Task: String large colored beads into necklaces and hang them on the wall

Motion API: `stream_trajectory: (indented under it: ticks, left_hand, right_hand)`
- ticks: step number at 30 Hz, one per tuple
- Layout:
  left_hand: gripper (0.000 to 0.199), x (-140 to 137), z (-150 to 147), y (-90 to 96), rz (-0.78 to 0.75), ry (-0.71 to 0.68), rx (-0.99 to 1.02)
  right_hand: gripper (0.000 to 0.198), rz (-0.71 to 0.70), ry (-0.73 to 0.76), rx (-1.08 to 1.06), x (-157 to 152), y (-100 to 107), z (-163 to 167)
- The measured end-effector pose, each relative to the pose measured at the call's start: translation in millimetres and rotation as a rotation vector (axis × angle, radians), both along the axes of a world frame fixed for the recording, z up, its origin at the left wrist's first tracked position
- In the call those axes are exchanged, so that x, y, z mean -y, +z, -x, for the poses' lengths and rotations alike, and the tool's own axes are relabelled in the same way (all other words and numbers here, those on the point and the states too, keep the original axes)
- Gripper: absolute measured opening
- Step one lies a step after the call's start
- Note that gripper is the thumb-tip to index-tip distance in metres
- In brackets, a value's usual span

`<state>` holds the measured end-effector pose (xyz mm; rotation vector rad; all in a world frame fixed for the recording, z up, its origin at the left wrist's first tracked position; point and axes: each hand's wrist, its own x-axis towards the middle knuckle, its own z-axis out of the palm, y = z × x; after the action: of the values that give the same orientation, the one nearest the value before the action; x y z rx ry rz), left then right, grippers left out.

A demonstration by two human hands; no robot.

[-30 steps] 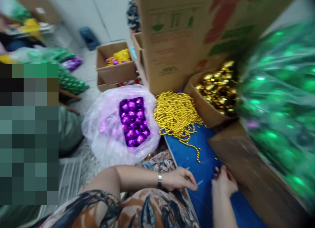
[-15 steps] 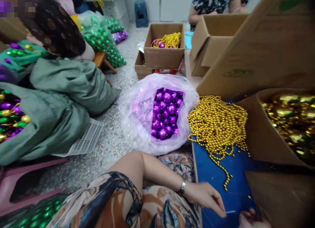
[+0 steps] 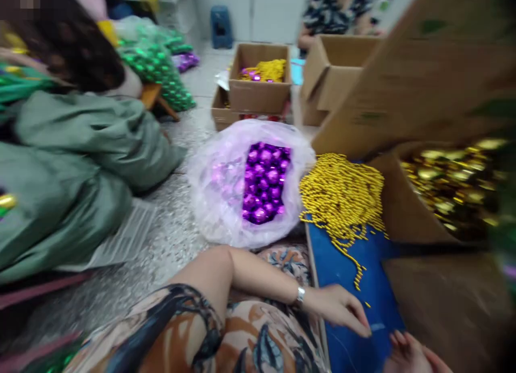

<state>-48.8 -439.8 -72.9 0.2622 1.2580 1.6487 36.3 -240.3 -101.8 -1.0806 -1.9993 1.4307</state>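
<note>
The left hand (image 3: 338, 308) is hovering above the blue bench (image 3: 322, 260), just inside its left edge, its fingers (image 3: 358, 325) bending close to the thumb; from here I can't tell whether they're holding anything. The right hand (image 3: 411, 354) is curling loosely opposite, only partly showing, its hold also unclear. Yellow bead strings (image 3: 342, 190) are lying heaped toward the far end, a strand trailing handward. A wide-mouthed bag (image 3: 205, 212) of purple baubles (image 3: 264, 185) is sitting beside the left edge, and a carton (image 3: 393, 201) of gold beads (image 3: 447, 174) is standing rightward, seemingly for easy reach.
</note>
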Motion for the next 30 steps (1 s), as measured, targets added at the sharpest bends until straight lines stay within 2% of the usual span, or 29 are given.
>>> stream_trajectory:
  ticks: [2,3,4,5,8,10,13,17,19,21,23,26,28,30]
  left_hand:
    - [0.034,7,6,16.4,0.042,0.076,-0.015]
    - [0.033,9,12,23.9,0.051,0.153,-0.054]
    - [0.032,10,19,30.3,0.038,0.168,-0.084]
    - [0.032,8,27,35.3,0.018,0.146,-0.1]
    - [0.029,-10,51,45.3,-0.076,0.167,-0.189]
    - [0.027,-26,56,51.3,-0.128,0.12,-0.237]
    - [0.027,-47,50,59.4,-0.139,-0.045,-0.256]
    - [0.024,-66,38,60.8,-0.109,-0.255,-0.274]
    - [0.023,-71,36,57.6,-0.066,-0.32,-0.279]
    - [0.025,-74,36,53.0,-0.008,-0.34,-0.274]
    - [0.028,-75,37,48.2,0.028,-0.324,-0.262]
    - [0.032,-75,39,42.9,0.042,-0.326,-0.184]
    - [0.034,-75,39,41.0,0.048,-0.325,-0.13]
    - [0.036,-75,39,39.9,0.047,-0.317,-0.095]
  right_hand:
    - [0.042,0.023,0.028,-0.081,23,21,-10]
    - [0.041,-0.011,0.073,-0.081,32,33,-13]
    - [0.036,-0.067,0.169,-0.022,38,45,-16]
    - [0.029,-0.153,0.291,0.049,41,57,-19]
    - [0.018,-0.583,0.658,0.195,43,91,-25]
    - [0.021,-0.854,0.796,0.236,42,110,-28]
    - [0.021,-1.124,0.839,0.311,40,126,-28]
    - [0.023,-1.288,0.808,0.36,31,131,-21]
    - [0.025,-1.28,0.789,0.36,24,129,-20]
    - [0.023,-1.2,0.725,0.33,15,126,-20]
    - [0.023,-1.018,0.596,0.26,5,122,-23]
    - [0.031,-0.643,0.399,0.132,-8,114,-29]
    - [0.031,-0.421,0.362,0.084,-12,107,-31]
    - [0.032,-0.281,0.4,0.066,-10,100,-32]
